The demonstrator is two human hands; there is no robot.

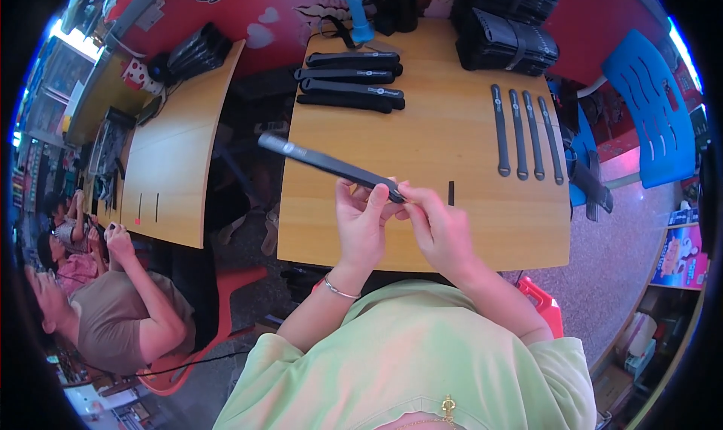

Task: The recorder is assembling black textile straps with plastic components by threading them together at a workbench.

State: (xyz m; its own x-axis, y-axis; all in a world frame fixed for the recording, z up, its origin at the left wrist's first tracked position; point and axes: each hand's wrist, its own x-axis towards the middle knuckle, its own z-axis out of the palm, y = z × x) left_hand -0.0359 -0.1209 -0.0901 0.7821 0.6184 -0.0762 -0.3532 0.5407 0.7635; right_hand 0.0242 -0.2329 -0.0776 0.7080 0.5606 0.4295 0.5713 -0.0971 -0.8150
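A flat black strap [324, 166] with a small white print and a rounded end is held above the near half of the wooden table [429, 136]. It slants up to the left, its far end free in the air. My left hand [363, 223] grips it near its lower right end, thumb on top. The fingers of my right hand [440, 230] are pinched on that same end. What lies under my fingertips is partly hidden. Just right of my right hand, a short dark strip [451, 193] shows on the tabletop.
Several similar straps [518, 135] lie side by side at the right. Black straps [354, 74] are piled at the far left, near a blue fan [359, 31]. Banded black bundles [508, 42] stand far right. A co-worker [135, 309] sits left, beside another table [177, 159].
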